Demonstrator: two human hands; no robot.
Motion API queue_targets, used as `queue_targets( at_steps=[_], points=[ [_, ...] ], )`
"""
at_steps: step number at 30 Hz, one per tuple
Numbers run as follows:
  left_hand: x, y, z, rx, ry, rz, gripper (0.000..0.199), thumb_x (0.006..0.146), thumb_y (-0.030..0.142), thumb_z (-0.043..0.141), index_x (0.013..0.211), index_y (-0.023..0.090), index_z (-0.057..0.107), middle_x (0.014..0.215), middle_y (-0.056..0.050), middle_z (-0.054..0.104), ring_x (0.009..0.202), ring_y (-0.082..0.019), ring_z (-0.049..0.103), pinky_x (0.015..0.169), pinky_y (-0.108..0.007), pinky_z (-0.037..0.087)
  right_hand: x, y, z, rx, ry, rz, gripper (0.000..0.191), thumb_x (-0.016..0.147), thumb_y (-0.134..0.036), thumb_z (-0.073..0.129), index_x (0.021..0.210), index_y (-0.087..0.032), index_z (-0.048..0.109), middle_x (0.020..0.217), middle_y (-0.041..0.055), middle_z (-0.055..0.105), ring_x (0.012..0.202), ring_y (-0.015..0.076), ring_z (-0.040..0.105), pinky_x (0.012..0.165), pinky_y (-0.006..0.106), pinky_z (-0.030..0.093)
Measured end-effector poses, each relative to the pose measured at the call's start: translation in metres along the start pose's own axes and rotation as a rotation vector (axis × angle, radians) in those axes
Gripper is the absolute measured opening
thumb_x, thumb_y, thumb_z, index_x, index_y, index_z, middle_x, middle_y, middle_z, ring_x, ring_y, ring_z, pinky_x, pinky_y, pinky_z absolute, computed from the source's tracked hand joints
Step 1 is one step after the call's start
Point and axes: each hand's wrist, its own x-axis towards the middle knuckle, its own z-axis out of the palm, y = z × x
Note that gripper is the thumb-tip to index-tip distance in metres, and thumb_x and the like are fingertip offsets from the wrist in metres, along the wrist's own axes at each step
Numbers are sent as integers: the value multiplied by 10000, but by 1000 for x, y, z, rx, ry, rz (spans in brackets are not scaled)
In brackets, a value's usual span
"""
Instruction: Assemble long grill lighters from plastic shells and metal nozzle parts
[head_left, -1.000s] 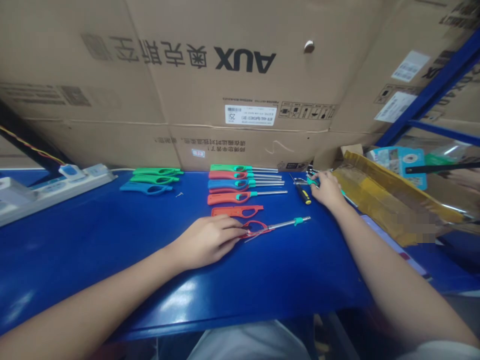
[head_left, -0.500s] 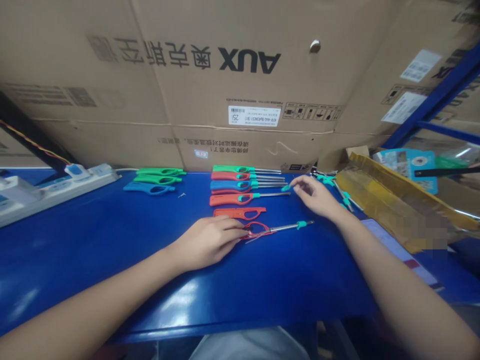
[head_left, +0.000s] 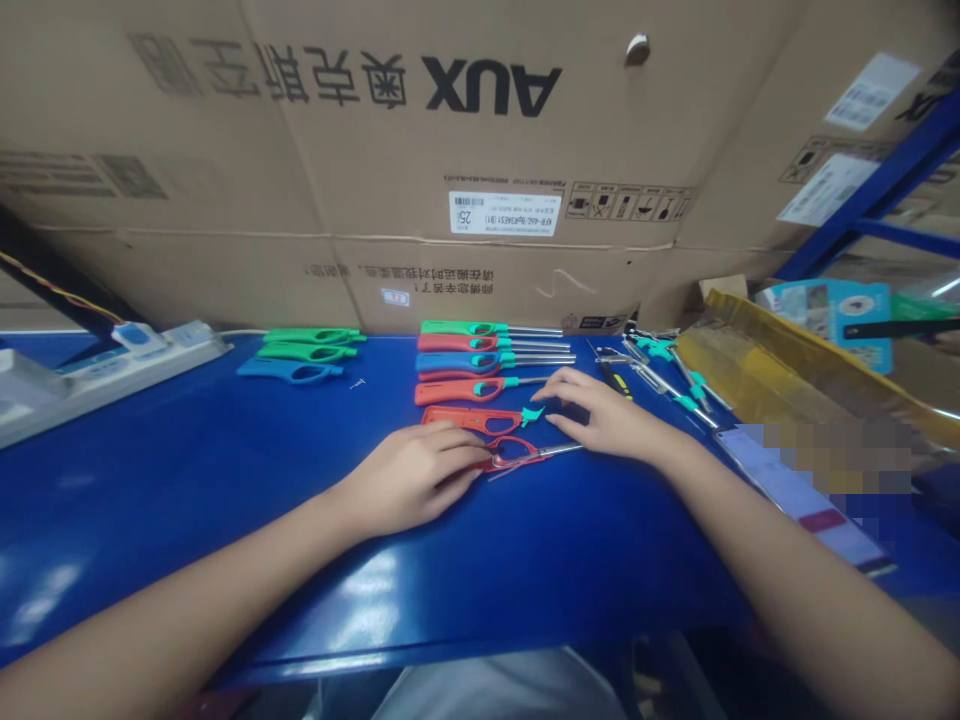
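Since the last view, the right hand [head_left: 607, 420] has moved left and down from the row of lighters and now sits over the steel shaft of the lower red lighter [head_left: 510, 454], its fingers spread wide.

At the far left of the blue counter [head_left: 187, 560], a white power strip [head_left: 127, 365] lies along the edge. Beside it are two green lighter handles [head_left: 304, 343] and a blue lighter handle [head_left: 291, 372], with no shafts, and a tiny screw [head_left: 358, 383] lies just to their right. Further right, a tight row of green, red and blue utility lighters [head_left: 487, 350] points its steel shafts rightward. Below the row lies a red handle shell [head_left: 469, 420].

The left hand [head_left: 409, 475] rests curled over the looped handle of the lower red lighter, holding it flat on the counter. A small teal nozzle piece [head_left: 532, 415] sits on the tip of the red handle shell, just beside the right hand's fingertips; whether they grip it, I cannot tell.

Further right, a yellow-and-black screwdriver [head_left: 615, 380] lies beside loose steel shafts with teal collars [head_left: 671, 375], next to a yellow padded mailer [head_left: 757, 360].
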Motion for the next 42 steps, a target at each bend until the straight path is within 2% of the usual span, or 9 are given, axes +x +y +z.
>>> queue_targets(
  at_steps=[5,8,14,18,23,26,29,33,42],
  points=[
    [2,1,-1,38,54,-60,336,1021,301,478,1312,193,607,1302,-68,681,1187,-233,628,1012,-388,516,3,9,3,-57,17,-42,104,946,-242,610,995,-205,694,1036,77,601,974,206,606,900,394,518],
    [2,0,-1,99,21,-97,399,1028,340,461,1387,199,568,1379,-65,643,1255,-253,599,1050,-431,500,2,11,-2,-88,35,-51,110,952,-247,603,895,-193,680,1003,75,614,951,202,611,883,380,510],
    [0,-3,2,197,-53,-160,452,1044,367,405,1425,173,553,1423,-89,609,1266,-293,587,1034,-470,509,-5,10,-19,-143,-95,44,85,920,-235,619,875,-183,669,922,68,650,850,195,616,780,332,496],
    [0,-4,0,223,-40,-165,445,1040,350,414,1402,147,573,1398,-118,622,1257,-304,578,1052,-484,494,-5,9,-18,-138,-117,125,102,896,-282,657,916,-183,667,942,69,671,811,184,618,719,296,481],
    [3,6,-4,117,39,-125,351,1011,271,474,1310,189,637,1324,-106,651,1231,-280,578,1036,-456,503,0,-6,-11,-58,-58,183,143,921,-298,629,856,-179,673,780,34,688,677,152,609,648,265,449],
    [3,10,-2,47,39,-117,320,1012,275,488,1278,188,642,1253,-99,679,1155,-258,615,998,-427,521,1,-23,-6,53,-32,203,149,915,-312,650,859,-180,691,707,7,684,608,129,595,601,240,435],
    [2,8,3,-16,21,-129,299,1006,268,508,1262,181,635,1212,-100,688,1108,-252,637,949,-407,539,1,-35,3,87,-64,121,102,921,-260,645,893,-178,698,761,11,701,642,123,601,627,235,439],
    [1,4,9,-146,15,-147,255,1000,236,526,1221,180,640,1154,-94,690,1060,-224,648,913,-361,548,1,-36,14,59,-120,23,91,947,-213,607,911,-181,683,878,35,699,777,144,617,717,254,445],
    [2,4,10,-274,34,-177,208,979,202,555,1166,184,645,1115,-89,665,1048,-217,624,929,-367,536,0,-31,24,42,-125,34,116,963,-279,609,879,-199,615,863,16,641,740,139,564,664,252,411]
  ],
)
